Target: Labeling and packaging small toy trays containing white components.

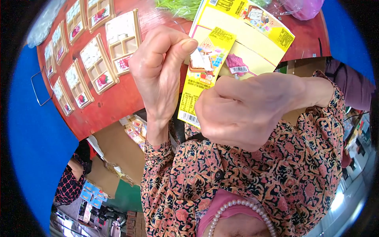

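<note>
My left hand point(160, 65) is closed in a pinch, thumb against the bent forefinger, at the upper left edge of a narrow yellow printed card point(188, 96). Whatever is between those fingertips is too small to make out. Beside the thumb a small white patch shows over the card's picture; I cannot tell whether it is loose or printed. My right hand point(244, 108) is curled into a fist over the card's lower right side, its fingertips hidden, so any thing in it cannot be seen. Behind both hands lie larger yellow printed sheets point(252, 37) with a pink picture.
On the red table point(114, 104), several tan compartment trays point(94, 63) with white pieces and strawberry pictures lie to the left. Green shredded filler point(179, 8) and a pink bag point(304, 8) sit at the back. An open cardboard box point(118, 148) stands below the table's near edge.
</note>
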A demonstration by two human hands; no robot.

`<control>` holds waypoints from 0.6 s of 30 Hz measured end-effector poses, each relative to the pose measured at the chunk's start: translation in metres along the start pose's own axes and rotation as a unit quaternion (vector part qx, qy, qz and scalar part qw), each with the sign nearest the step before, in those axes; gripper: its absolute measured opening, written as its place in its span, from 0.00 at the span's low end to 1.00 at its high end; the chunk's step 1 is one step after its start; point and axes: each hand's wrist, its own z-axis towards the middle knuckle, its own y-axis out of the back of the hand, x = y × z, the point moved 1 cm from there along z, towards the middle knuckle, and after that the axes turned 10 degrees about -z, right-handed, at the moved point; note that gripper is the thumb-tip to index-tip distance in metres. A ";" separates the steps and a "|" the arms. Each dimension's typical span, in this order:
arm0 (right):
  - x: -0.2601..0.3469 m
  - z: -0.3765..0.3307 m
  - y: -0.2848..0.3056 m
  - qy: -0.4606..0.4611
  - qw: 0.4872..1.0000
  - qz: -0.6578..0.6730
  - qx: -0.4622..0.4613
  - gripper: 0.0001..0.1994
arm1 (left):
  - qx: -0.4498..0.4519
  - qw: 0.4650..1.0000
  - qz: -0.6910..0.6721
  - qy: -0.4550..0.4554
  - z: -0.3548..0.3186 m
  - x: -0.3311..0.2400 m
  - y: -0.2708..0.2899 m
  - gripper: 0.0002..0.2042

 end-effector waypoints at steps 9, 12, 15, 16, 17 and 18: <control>-0.007 0.007 0.001 -0.006 1.000 0.025 -0.014 0.12 | -0.050 0.997 -0.057 -0.023 0.002 0.003 0.003 0.05; -0.008 0.008 -0.005 -0.005 0.999 0.046 -0.022 0.11 | -0.058 0.997 -0.050 0.020 -0.001 0.007 0.007 0.05; -0.007 0.009 -0.006 0.010 1.000 0.016 -0.024 0.11 | -0.071 0.995 -0.067 0.005 -0.001 0.009 0.005 0.05; -0.007 0.008 -0.005 0.020 0.999 -0.013 -0.021 0.10 | -0.069 0.995 -0.070 0.004 0.001 0.008 0.003 0.05; -0.008 0.007 -0.002 0.018 1.000 -0.015 -0.018 0.10 | -0.067 0.995 -0.070 0.003 0.003 0.008 0.000 0.05; -0.008 0.009 -0.002 0.027 1.000 -0.008 -0.009 0.10 | -0.073 0.995 -0.061 0.005 0.001 0.007 0.002 0.05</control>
